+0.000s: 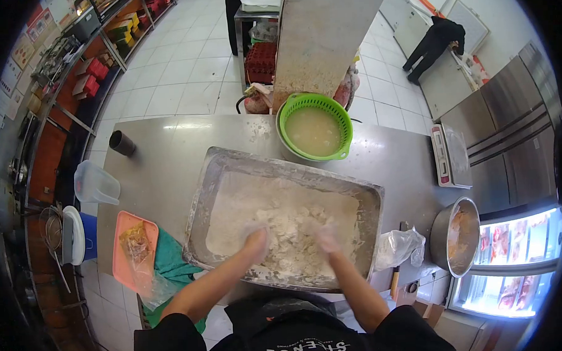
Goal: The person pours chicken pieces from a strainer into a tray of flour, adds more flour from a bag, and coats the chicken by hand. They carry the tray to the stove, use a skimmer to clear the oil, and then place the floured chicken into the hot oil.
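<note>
A large metal tray (203, 206) of flour (235, 202) lies in front of me on the steel table. Pale, lumpy floured pieces (287, 228) are heaped in its middle. At the left side of this heap my left hand (258, 236) reaches into the flour, whitened and partly buried. My right hand (325, 238) is in the flour at the heap's right side, blurred by motion. The fingers of both hands are too hidden or smeared to show whether they grip anything.
Behind the tray, a green colander (342, 150) sits in a bowl of cloudy liquid. A dark cup (122, 142), clear jug (95, 183) and pink tray (120, 255) are leftward. Rightward stand a scale (452, 156), plastic bag (400, 248) and metal bowl (441, 241). Another person (436, 45) bends over a freezer.
</note>
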Demonstrator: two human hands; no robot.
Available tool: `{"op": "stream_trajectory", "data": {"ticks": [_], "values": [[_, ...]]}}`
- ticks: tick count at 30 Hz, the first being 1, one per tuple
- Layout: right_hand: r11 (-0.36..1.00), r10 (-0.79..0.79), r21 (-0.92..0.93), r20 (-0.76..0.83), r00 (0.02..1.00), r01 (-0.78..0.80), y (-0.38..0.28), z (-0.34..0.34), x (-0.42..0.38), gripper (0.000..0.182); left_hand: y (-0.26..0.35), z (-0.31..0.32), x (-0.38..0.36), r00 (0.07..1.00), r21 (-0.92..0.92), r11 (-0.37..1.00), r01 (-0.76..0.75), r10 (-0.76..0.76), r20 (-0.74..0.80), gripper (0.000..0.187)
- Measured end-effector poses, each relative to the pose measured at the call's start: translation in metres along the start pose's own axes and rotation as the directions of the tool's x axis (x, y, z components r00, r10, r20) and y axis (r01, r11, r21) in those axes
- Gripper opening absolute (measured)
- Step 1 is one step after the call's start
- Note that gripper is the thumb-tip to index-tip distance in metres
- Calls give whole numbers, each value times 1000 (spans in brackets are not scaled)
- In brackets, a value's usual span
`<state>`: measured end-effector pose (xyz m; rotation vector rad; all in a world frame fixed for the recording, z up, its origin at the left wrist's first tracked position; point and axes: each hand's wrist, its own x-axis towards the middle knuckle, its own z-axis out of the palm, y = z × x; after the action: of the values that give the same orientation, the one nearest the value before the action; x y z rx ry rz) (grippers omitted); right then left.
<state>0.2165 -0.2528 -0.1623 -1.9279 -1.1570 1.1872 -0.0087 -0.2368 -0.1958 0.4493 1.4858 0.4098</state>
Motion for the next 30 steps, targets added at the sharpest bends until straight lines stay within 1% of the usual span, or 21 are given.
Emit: {"op": "stream_trajectory", "data": {"ticks": [1, 2, 4, 5, 7, 8, 10, 13, 14, 16, 17, 18, 20, 23, 24, 25, 26, 27, 28, 29, 30], "values": [[994, 66, -83, -17, 998, -67, 0, 18, -8, 75, -11, 17, 3, 998, -219, 974, 60, -65, -17, 46], [979, 140, -147, -3, 990, -139, 1, 37, -13, 75, -14, 34, 1, 998, -206, 977, 59, -52, 38, 48], [961, 252, -147, 101, 963, -236, 4, 56, -15, 75, -13, 59, -2, 990, -185, 982, 41, -15, 143, 52], [962, 272, -60, 207, 940, -265, 9, 58, -6, 72, -14, 62, 4, 987, -176, 984, -23, 50, 152, 54], [926, 253, 225, 223, 942, -302, -32, 31, -23, 65, -21, 62, 17, 971, -159, 976, -150, 175, 164, 57], [877, 245, 360, 236, 940, -319, -53, 17, -31, 61, -11, 58, 11, 967, -215, 970, -111, 156, 201, 57], [854, 237, 409, 246, 940, -323, -72, -3, -34, 56, 11, 50, -16, 953, -324, 946, -14, 110, 281, 58], [829, 199, 499, 158, 967, -253, -33, -17, -27, 51, 15, 29, -32, 947, 20, 981, -191, 179, 267, 57], [826, 154, 521, 157, 976, -214, -32, -21, -27, 51, 21, 24, -36, 945, 224, 938, -266, 207, 252, 56], [819, 29, 557, 202, 979, -139, -56, -35, -36, 52, 36, 14, -42, 929, 593, 715, -371, 285, 237, 55], [816, -52, 569, 250, 967, -103, -71, -40, -38, 53, 35, 16, -32, 820, 728, 478, -491, 536, 201, 56], [891, -119, 452, 161, 980, 34, -65, -37, -33, 54, 30, 22, -13, 636, 834, 201, -513, 742, 213, 57], [946, -286, 160, 3, 958, 282, -44, -24, -21, 56, 28, 28, 5, 430, 840, 20, -541, 866, 256, 59], [933, -105, 351, 72, 992, 74, -105, -21, -51, 43, 20, 37, 5, 530, 544, 326, -773, 803, 272, 63], [936, -137, 339, 101, 985, 95, -94, -18, -48, 40, 21, 43, 3, 555, 413, 421, -808, 779, 292, 65], [938, -169, 327, 133, 977, 118, -73, -11, -40, 38, 23, 49, 1, 644, 249, 593, -765, 703, 302, 66], [939, -199, 315, 169, 965, 139, -58, -5, -38, 37, 29, 55, -7, 723, 84, 739, -668, 618, 309, 67], [936, -222, 312, 163, 961, 163, -51, -3, -43, 37, 48, 61, -34, 827, -107, 892, -440, 448, 338, 68], [933, -246, 306, 163, 956, 188, -44, -2, -48, 37, 59, 67, -57, 877, -283, 946, -157, 266, 400, 69], [930, -273, 298, 164, 948, 217, -44, -3, -50, 37, 63, 72, -71, 863, -346, 932, -110, 263, 431, 68], [958, -227, 215, 154, 962, 191, -53, -7, -54, 38, 66, 76, -83, 848, -405, 912, -61, 262, 461, 68]]}}
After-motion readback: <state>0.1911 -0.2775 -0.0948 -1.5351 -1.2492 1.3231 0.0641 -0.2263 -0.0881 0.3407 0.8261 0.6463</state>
